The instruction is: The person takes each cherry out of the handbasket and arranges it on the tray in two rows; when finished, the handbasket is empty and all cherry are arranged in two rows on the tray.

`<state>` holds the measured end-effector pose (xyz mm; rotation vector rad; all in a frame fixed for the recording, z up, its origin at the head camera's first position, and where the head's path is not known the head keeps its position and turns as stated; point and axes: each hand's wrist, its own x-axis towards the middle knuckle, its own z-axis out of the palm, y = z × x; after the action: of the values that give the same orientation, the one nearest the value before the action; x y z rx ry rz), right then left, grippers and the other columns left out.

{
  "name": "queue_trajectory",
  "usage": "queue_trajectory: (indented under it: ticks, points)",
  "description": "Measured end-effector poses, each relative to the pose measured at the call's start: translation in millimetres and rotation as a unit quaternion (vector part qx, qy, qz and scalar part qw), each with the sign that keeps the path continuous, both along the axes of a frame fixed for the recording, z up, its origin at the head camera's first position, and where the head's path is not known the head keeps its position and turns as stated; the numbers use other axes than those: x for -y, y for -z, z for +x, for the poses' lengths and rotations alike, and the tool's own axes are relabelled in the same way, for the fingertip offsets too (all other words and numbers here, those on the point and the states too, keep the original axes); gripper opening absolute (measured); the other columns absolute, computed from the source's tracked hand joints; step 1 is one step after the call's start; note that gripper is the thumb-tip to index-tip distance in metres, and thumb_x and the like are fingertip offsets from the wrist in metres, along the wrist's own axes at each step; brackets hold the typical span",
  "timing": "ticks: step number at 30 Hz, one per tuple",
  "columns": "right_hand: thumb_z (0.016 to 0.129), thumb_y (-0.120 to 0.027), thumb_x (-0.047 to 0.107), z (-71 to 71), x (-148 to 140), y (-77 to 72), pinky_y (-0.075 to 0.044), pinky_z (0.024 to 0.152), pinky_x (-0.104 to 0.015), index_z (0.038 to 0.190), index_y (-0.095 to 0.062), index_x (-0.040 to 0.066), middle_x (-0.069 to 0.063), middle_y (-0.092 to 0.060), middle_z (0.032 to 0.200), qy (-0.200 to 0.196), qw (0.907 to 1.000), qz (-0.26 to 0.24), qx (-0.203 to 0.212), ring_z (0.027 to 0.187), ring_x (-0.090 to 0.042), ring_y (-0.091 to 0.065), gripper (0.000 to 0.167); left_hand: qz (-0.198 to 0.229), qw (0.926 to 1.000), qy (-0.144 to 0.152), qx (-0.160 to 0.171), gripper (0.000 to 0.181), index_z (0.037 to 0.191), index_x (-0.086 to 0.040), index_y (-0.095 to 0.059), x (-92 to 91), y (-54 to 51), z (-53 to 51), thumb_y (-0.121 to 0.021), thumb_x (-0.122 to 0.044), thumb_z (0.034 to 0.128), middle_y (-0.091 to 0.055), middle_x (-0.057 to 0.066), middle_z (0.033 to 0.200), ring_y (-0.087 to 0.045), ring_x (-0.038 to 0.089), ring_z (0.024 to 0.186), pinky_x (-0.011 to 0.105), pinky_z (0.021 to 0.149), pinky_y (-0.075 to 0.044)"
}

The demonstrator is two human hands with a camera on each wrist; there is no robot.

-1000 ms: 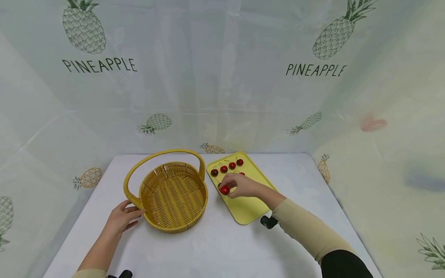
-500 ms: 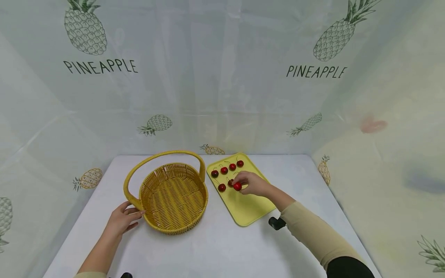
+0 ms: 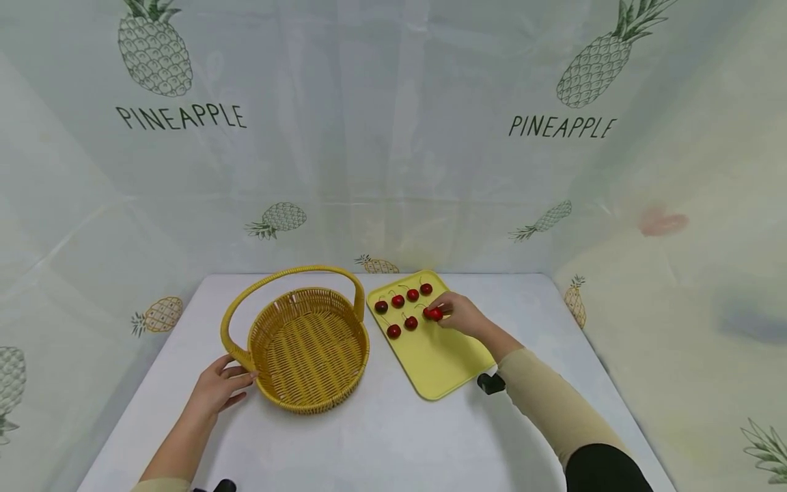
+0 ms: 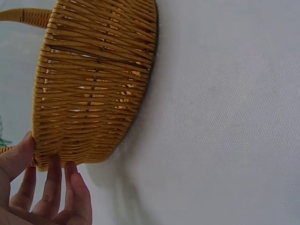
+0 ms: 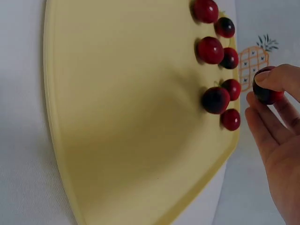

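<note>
A yellow wicker basket [image 3: 307, 348] with a tall arched handle stands left of centre in the head view. My left hand [image 3: 215, 388] holds its left side near the handle's base; in the left wrist view the thumb [image 4: 21, 154] lies at the rim and the fingers touch the woven wall. Over the yellow tray [image 3: 443, 369], my right hand [image 3: 461, 316] pinches a dark red cherry [image 5: 268, 85] between thumb and fingers, raised above the tray. Several cherries with stems lie on the tray's far half, one of them a cherry [image 3: 410, 323] just left of the right hand.
Both containers stand on a white table [image 3: 381, 444], the tray tilted a little right of the basket. A pale curtain [image 3: 393, 137] printed with pineapples hangs behind the table and along its sides.
My right hand, holding the cherry, has moved right and away from me across the tray, uncovering cherries beneath it. The left hand and the basket have stayed put.
</note>
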<state>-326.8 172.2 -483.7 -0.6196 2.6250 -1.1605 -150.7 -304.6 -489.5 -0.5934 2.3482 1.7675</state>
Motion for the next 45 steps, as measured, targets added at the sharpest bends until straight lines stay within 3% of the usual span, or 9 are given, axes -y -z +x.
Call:
queue_trajectory:
  ticks: [10, 18, 24, 39, 45]
  points:
    - [0.080, -0.070, -0.007, -16.7, -9, 9.6, -0.054, 0.085, -0.041, 0.108, -0.070, 0.004, -0.011, -0.062, 0.115, 0.035, 0.9992, 0.014, -0.013, 0.107, -0.033, -0.059, 0.030, 0.000, 1.0000, -0.006, 0.004, 0.081, 0.147, 0.004, -0.028, 0.6, 1.3, -3.8, -0.076, -0.018, 0.0864, -0.067, 0.010, 0.107, -0.067, 0.017, 0.087, 0.036, 0.074, -0.058]
    - [0.082, -0.067, -0.006, -26.7, -12, 17.3, -0.055, 0.076, -0.034, 0.113, -0.069, 0.003, -0.015, -0.059, 0.123, 0.078, 0.9967, 0.005, 0.021, 0.101, -0.028, -0.061, 0.032, -0.001, 1.0000, -0.005, 0.000, 0.077, 0.146, 0.004, -0.029, -0.2, 1.4, -4.2, -0.074, -0.015, 0.0877, -0.067, 0.011, 0.108, -0.067, 0.019, 0.088, 0.036, 0.074, -0.058]
    - [0.084, -0.068, -0.005, -33.0, -13, 24.1, -0.056, 0.076, -0.033, 0.115, -0.068, 0.002, -0.016, -0.060, 0.123, 0.104, 0.9938, 0.014, 0.035, 0.098, -0.028, -0.062, 0.032, 0.001, 1.0000, -0.002, -0.005, 0.075, 0.147, 0.003, -0.029, -1.6, -0.7, -2.7, -0.073, -0.014, 0.0884, -0.067, 0.010, 0.107, -0.067, 0.018, 0.088, 0.037, 0.076, -0.058]
    - [0.082, -0.065, -0.010, -41.9, -15, 41.1, -0.054, 0.069, -0.029, 0.112, -0.070, 0.001, -0.019, -0.057, 0.122, 0.103, 0.9943, 0.013, 0.025, 0.100, -0.030, -0.060, 0.032, -0.001, 1.0000, -0.002, -0.006, 0.075, 0.146, 0.004, -0.030, -1.7, -0.2, -0.2, -0.074, -0.015, 0.0880, -0.066, 0.013, 0.111, -0.066, 0.013, 0.085, 0.035, 0.073, -0.058]
    - [0.081, -0.066, -0.009, -45.1, -13, 42.9, -0.053, 0.076, -0.033, 0.112, -0.071, 0.002, -0.018, -0.058, 0.121, 0.100, 0.9941, 0.041, 0.006, 0.101, -0.030, -0.058, 0.034, -0.004, 1.0000, -0.001, -0.003, 0.077, 0.146, 0.004, -0.029, -1.4, 1.2, 1.3, -0.075, -0.017, 0.0876, -0.066, 0.014, 0.110, -0.067, 0.018, 0.088, 0.037, 0.075, -0.058]
